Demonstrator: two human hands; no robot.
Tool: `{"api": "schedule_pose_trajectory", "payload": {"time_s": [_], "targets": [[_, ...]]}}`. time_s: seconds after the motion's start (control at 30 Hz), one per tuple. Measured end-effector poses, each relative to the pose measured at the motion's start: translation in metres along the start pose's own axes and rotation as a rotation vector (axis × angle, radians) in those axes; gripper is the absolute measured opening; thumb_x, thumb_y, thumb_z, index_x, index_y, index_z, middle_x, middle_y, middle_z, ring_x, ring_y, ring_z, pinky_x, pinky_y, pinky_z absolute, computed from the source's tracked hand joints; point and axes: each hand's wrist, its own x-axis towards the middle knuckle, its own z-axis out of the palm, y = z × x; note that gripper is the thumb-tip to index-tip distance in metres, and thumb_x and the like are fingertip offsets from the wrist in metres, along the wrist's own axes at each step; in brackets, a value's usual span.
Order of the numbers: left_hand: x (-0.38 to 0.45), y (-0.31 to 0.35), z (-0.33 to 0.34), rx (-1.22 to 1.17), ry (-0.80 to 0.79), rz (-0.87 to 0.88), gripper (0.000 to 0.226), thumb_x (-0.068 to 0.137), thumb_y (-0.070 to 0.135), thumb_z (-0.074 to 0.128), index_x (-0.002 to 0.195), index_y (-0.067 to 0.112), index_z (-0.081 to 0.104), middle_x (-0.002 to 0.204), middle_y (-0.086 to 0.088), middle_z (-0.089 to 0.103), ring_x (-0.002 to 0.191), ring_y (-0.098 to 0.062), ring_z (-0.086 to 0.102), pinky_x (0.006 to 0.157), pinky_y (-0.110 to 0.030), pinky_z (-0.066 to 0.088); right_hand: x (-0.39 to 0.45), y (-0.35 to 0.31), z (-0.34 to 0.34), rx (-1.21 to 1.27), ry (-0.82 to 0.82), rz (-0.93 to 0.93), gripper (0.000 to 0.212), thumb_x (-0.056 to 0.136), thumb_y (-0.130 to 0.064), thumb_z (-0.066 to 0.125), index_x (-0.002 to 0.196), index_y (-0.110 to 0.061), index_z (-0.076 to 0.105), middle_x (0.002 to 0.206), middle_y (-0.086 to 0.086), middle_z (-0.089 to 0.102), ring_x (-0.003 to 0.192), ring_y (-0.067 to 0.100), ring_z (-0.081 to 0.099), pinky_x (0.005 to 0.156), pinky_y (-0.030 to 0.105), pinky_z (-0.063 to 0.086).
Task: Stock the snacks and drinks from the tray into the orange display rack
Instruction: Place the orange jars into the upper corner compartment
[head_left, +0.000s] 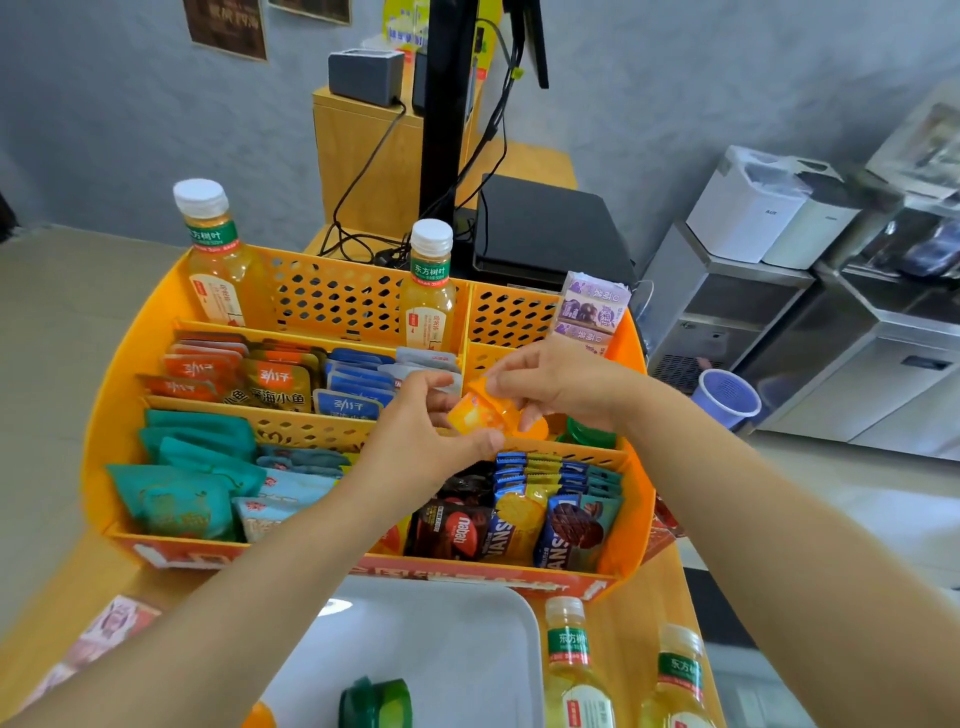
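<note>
The orange display rack (104, 415) stands on the wooden counter, its rows filled with snack packets. Over its right middle compartment, my left hand (421, 431) and my right hand (550, 384) both pinch orange jelly cups (480, 413). A green jelly cup (589, 431) lies in that compartment. Two tea bottles (215, 260) stand in the back row, with purple drink cartons (592, 312) at the back right. The white tray (467, 639) sits near me with a green jelly cup (376, 706) on it. Two more tea bottles (571, 670) stand right of the tray.
A black register base (545, 228) and monitor pole (447, 104) stand behind the rack with cables. Steel cabinets (831, 353) and white appliances line the right wall. A purple cup (724, 397) sits to the right of the rack. Printed cards (104, 634) lie at the left.
</note>
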Motion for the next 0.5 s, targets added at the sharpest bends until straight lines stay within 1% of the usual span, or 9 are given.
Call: {"api": "schedule_pose_trajectory", "payload": {"time_s": [0.07, 0.13, 0.17, 0.23, 0.3, 0.37, 0.4, 0.47, 0.5], "targets": [[-0.004, -0.003, -0.009, -0.132, 0.029, 0.012, 0.044, 0.077, 0.053, 0.07, 0.112, 0.041, 0.047, 0.106, 0.016, 0.06, 0.097, -0.002, 0.061, 0.074, -0.022, 0.053, 0.004, 0.006, -0.006, -0.078, 0.163, 0.027, 0.017, 0.08, -0.044, 0.074, 0.09, -0.031, 0.077, 0.082, -0.002, 0.075, 0.064, 0.012, 0.069, 0.067, 0.026, 0.054], [-0.01, -0.007, -0.02, -0.211, 0.092, 0.027, 0.027, 0.088, 0.045, 0.061, 0.113, 0.04, 0.051, 0.104, 0.013, 0.063, 0.093, -0.004, 0.064, 0.071, -0.022, 0.055, 0.013, 0.011, -0.005, -0.335, 0.33, 0.053, 0.026, 0.08, -0.05, 0.072, 0.096, -0.03, 0.074, 0.087, -0.006, 0.073, 0.062, 0.009, 0.07, 0.063, 0.026, 0.055], [-0.012, -0.009, -0.026, -0.221, 0.132, 0.036, 0.02, 0.093, 0.038, 0.058, 0.112, 0.037, 0.052, 0.103, 0.01, 0.065, 0.091, -0.004, 0.065, 0.071, -0.023, 0.056, 0.018, 0.014, -0.001, -0.471, 0.379, 0.056, 0.033, 0.081, -0.051, 0.071, 0.101, -0.024, 0.073, 0.089, -0.005, 0.073, 0.064, 0.01, 0.07, 0.061, 0.028, 0.058], [-0.017, -0.011, -0.036, -0.229, 0.197, 0.058, 0.014, 0.098, 0.026, 0.052, 0.108, 0.035, 0.054, 0.1, 0.006, 0.068, 0.088, -0.005, 0.066, 0.069, -0.023, 0.057, 0.026, 0.016, 0.012, -0.723, 0.422, 0.063, 0.044, 0.083, -0.052, 0.068, 0.105, -0.013, 0.071, 0.087, 0.002, 0.072, 0.072, 0.017, 0.069, 0.066, 0.036, 0.061], [-0.023, -0.012, -0.043, -0.235, 0.223, 0.075, 0.017, 0.099, 0.019, 0.05, 0.104, 0.034, 0.055, 0.093, 0.004, 0.069, 0.084, -0.007, 0.067, 0.066, -0.02, 0.056, 0.032, 0.017, 0.027, -0.904, 0.429, 0.064, 0.043, 0.083, -0.053, 0.066, 0.096, -0.012, 0.068, 0.086, 0.003, 0.068, 0.078, 0.02, 0.064, 0.065, 0.037, 0.058], [-0.03, -0.015, -0.049, -0.23, 0.217, 0.085, 0.017, 0.099, 0.017, 0.05, 0.104, 0.032, 0.056, 0.088, 0.003, 0.07, 0.081, -0.008, 0.068, 0.065, -0.019, 0.055, 0.038, 0.018, 0.036, -0.981, 0.445, 0.055, 0.034, 0.084, -0.051, 0.066, 0.079, -0.018, 0.058, 0.077, -0.001, 0.06, 0.076, 0.02, 0.06, 0.054, 0.031, 0.047], [-0.037, -0.019, -0.053, -0.221, 0.213, 0.086, 0.016, 0.099, 0.016, 0.05, 0.105, 0.029, 0.057, 0.086, 0.003, 0.07, 0.08, -0.008, 0.068, 0.065, -0.019, 0.054, 0.04, 0.019, 0.043, -0.978, 0.446, 0.05, 0.034, 0.083, -0.049, 0.067, 0.073, -0.021, 0.051, 0.072, -0.003, 0.054, 0.073, 0.02, 0.058, 0.052, 0.03, 0.041], [-0.043, -0.022, -0.059, -0.199, 0.191, 0.094, 0.015, 0.099, 0.015, 0.051, 0.105, 0.024, 0.06, 0.083, 0.004, 0.07, 0.078, -0.008, 0.067, 0.064, -0.017, 0.053, 0.043, 0.021, 0.045, -0.941, 0.459, 0.047, 0.037, 0.083, -0.046, 0.068, 0.07, -0.022, 0.044, 0.07, -0.004, 0.05, 0.072, 0.021, 0.055, 0.05, 0.029, 0.034], [-0.048, -0.025, -0.062, -0.186, 0.183, 0.091, 0.014, 0.098, 0.014, 0.051, 0.103, 0.023, 0.061, 0.082, 0.005, 0.07, 0.075, -0.009, 0.067, 0.063, -0.017, 0.053, 0.043, 0.022, 0.047, -0.921, 0.46, 0.044, 0.036, 0.084, -0.046, 0.069, 0.072, -0.02, 0.047, 0.071, -0.003, 0.051, 0.074, 0.022, 0.055, 0.051, 0.029, 0.034]]}}
